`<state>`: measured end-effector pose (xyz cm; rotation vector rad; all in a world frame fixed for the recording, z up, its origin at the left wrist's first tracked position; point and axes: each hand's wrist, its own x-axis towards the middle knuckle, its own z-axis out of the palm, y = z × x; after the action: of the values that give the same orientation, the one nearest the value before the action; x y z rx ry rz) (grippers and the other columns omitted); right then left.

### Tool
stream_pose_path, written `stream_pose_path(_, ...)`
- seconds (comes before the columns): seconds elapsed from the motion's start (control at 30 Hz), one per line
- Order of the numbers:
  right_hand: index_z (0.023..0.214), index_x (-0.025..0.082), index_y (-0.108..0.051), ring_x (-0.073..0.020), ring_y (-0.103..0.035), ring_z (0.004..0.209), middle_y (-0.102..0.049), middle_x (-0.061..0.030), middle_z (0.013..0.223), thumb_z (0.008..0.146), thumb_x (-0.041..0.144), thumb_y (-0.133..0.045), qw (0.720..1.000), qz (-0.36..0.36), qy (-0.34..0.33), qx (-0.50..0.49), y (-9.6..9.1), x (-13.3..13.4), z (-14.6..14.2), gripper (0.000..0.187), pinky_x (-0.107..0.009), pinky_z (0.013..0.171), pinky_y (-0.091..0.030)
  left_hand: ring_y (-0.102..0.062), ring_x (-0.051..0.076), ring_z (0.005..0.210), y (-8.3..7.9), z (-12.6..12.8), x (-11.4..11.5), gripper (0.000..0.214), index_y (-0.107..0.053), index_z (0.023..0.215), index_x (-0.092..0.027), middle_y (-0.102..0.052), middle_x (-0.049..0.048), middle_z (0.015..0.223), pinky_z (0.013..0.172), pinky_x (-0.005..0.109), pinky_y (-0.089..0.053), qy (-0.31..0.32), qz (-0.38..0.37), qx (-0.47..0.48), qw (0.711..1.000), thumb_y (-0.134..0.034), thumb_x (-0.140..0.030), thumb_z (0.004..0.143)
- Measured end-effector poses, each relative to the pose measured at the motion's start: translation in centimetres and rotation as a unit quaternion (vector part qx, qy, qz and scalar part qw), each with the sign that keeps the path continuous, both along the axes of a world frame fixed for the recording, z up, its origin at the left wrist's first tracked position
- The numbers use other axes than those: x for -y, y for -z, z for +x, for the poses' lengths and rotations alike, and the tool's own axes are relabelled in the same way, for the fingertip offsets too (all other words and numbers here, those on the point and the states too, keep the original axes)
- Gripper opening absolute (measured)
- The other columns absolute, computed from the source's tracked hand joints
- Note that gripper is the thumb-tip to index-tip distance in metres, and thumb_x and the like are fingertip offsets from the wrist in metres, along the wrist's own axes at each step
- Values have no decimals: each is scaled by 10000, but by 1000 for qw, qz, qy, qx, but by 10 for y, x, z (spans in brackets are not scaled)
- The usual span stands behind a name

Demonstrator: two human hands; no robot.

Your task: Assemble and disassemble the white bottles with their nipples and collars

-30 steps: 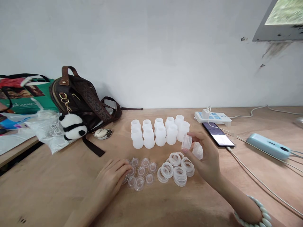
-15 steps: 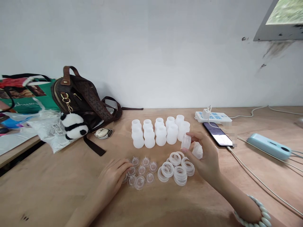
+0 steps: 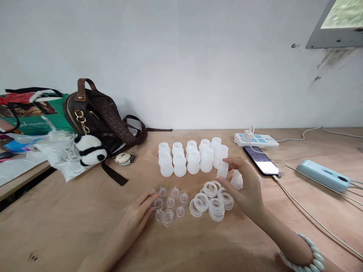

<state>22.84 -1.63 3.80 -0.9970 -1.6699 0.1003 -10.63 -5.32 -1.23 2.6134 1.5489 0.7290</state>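
My right hand [image 3: 244, 185] pinches a ribbed, translucent ring-shaped piece [image 3: 222, 169] between thumb and fingers, held upright in front of the bottles. Below it on the table lies a loose pile of translucent rings [image 3: 216, 207], some stacked. Several white, waisted bottles [image 3: 193, 162] stand in two rows behind. My left hand [image 3: 138, 211] rests palm down with its fingers stretched out, fingertips at the left edge of a group of clear round caps [image 3: 170, 203] with small pointed centres. Behind my right fingers a crumpled whitish translucent item [image 3: 236, 180] is partly hidden.
At the left lie a brown backpack [image 3: 99, 117] with a panda plush [image 3: 90, 150], a green bag [image 3: 31, 121], a plastic bag [image 3: 61, 158] and a mouse-like device [image 3: 124, 159]. Right are a power strip [image 3: 263, 140], phone [image 3: 262, 162], light blue device [image 3: 322, 175] and cables.
The ribbed piece in my right hand has tilted slightly. My left fingers have shifted a little at the clear caps. The camera view has moved slightly.
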Motion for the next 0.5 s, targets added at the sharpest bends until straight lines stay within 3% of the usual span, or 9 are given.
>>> stream_pose_path(0.3, 1129, 247, -572, -211, -601, 817, -619, -41, 927, 879, 305, -680, 1000, 5, -8, 7, 0, 0, -1, 279, -371, 710, -520, -745, 210, 956, -4, 2, 3, 431, -566, 1390, -276, -721, 55, 1182, 795, 252, -611, 1, -5, 13, 1000, -462, -241, 973)
stream_pose_path(0.5, 1135, 250, -565, -211, -598, 801, -615, -34, 902, 883, 301, -668, 1000, 5, -6, 4, -3, 0, 0, 277, -369, 702, -510, -681, 227, 1072, -7, 5, 13, 460, -458, 1462, -298, -666, 67, 1228, 889, 310, -570, -10, 76, 31, 997, -412, -263, 1006)
